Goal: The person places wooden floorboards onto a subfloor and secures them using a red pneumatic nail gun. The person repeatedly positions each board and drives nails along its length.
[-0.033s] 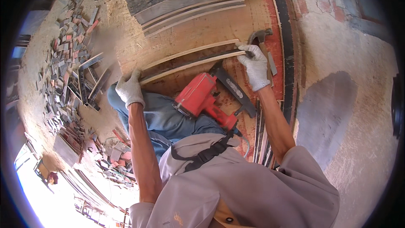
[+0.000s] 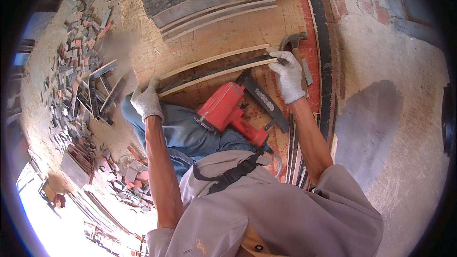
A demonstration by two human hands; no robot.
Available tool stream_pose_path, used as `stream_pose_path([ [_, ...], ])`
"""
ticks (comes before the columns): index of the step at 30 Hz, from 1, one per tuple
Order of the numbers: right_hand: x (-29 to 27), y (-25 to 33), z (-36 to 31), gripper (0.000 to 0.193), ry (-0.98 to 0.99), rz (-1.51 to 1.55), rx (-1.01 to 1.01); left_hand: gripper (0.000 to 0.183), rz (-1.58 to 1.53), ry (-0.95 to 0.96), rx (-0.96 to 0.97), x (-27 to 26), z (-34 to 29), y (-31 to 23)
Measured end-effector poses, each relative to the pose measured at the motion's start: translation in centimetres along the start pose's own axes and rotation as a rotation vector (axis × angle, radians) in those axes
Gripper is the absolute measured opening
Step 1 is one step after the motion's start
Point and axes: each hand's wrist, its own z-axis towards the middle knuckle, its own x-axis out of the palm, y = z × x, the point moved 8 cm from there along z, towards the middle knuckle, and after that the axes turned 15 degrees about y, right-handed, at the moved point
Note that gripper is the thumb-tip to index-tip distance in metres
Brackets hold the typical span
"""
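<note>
Left hand and right hand, both in pale gloves, are curled at opposite ends of a pair of slender wooden strips. Each has its fingers drawn in on the near strip, which has a dark face and a pale edge; the far strip runs beside it, its ends meeting the fingers. Whether the two are joined cannot be told, since the gloves cover the ends. The pair lies across the brown board in front of the person's bent leg, with a red nail gun at the lap, its black nose just beside the near strip. A hammer lies by the right hand.

To hold this well, I judge, press evenly from both ends so that the strips stay parallel and their edges flush, keep the fingertips off the meeting faces, and check the line by eye before easing the grip. The gun's nose deserves care, being so close to the wood.

Compared with the earlier frame, almost nothing differs: the right hand sits very slightly lower, while the gun and hammer have not moved.
</note>
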Motion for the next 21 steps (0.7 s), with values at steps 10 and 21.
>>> stream_pose_path([
  [10, 1.4, 0.4, -0.7, 0.018, -0.045, 0.624, 0.083, 0.031, 0.004, -0.031, 0.045, 0.1, 0.2, 0.9],
  [21, 0.8, -1.0, -2.3, 0.041, -0.171, 0.379, 0.340, 0.028, -0.052, -0.057, 0.053, 0.2, 1.0, 2.5],
])
